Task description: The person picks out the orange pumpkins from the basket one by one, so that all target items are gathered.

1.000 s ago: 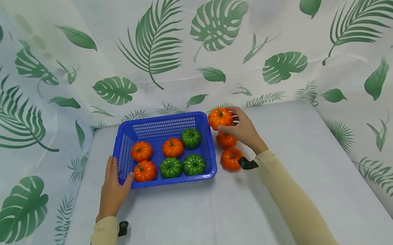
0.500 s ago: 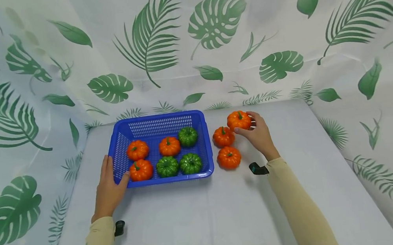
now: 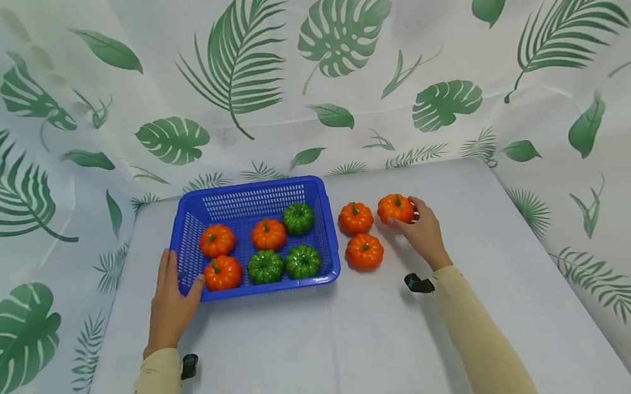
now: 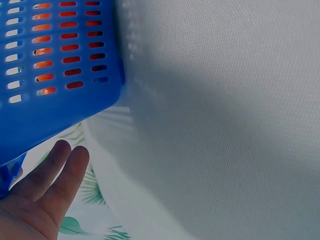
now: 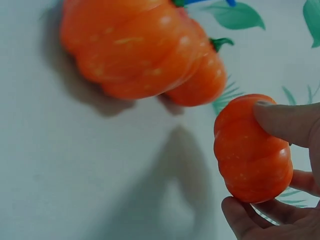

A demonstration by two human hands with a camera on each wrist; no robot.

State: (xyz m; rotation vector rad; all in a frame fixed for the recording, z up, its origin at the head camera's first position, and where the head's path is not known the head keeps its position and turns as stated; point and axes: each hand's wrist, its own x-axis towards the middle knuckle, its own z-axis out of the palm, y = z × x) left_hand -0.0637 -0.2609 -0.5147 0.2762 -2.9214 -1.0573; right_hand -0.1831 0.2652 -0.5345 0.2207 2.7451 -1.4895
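My right hand (image 3: 425,234) grips a small orange pumpkin (image 3: 396,209) with a green stem. In the right wrist view the thumb lies on one side of this pumpkin (image 5: 252,150) and fingers on the other. Left of it are two more orange pumpkins, one behind (image 3: 355,218) and one in front (image 3: 364,251). My left hand (image 3: 173,303) rests at the front left corner of a blue plastic basket (image 3: 270,288), thumb at the rim, fingers straight along the outer side. In the left wrist view two straight fingers (image 4: 57,175) show beside the basket wall.
Inside the basket lie three orange pumpkins (image 3: 223,273) and three green ones (image 3: 302,261). The basket stands on a pale table (image 3: 330,348). Behind the table hangs a white curtain (image 3: 259,31) with green leaf prints.
My right hand has carried its orange pumpkin from beside the basket's back right corner to the right and down toward the table. My left hand stays at the basket's corner; the view shifts slightly.
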